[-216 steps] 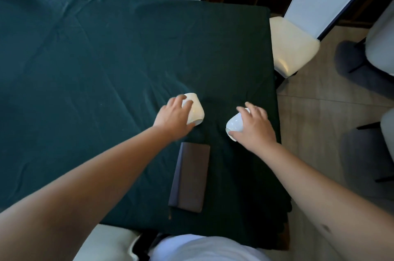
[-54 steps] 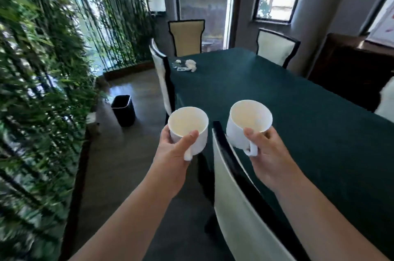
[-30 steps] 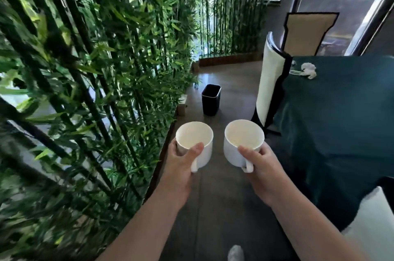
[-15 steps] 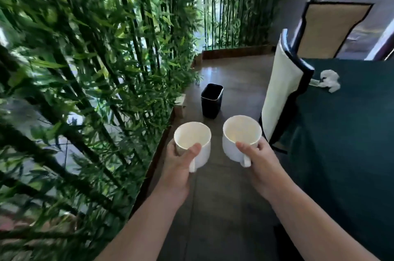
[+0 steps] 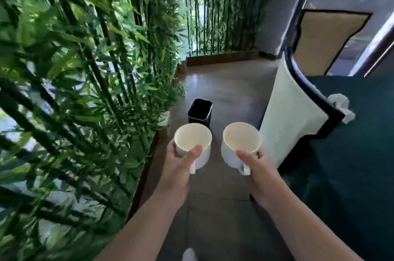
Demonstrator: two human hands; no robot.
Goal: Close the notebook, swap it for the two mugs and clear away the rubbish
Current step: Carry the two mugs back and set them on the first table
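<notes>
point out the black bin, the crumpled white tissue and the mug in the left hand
small black plastic bin (image 5: 199, 113), head view, front wall
crumpled white tissue (image 5: 341, 104), head view, middle of the wad
white ceramic mug in the left hand (image 5: 193, 137), head view, inner wall

The left hand (image 5: 177, 167) grips a white mug (image 5: 193, 144) upright, thumb over its rim; the right hand (image 5: 259, 170) grips a second white mug (image 5: 239, 145) just beside it, at 3 o'clock. A black bin (image 5: 200, 112) stands on the floor at 12 o'clock. Bamboo (image 5: 74, 90) fills 9 o'clock. At 2 o'clock, crumpled tissue (image 5: 341, 106) lies on the green tablecloth (image 5: 351, 165) behind a cream chair back (image 5: 292, 116).
</notes>
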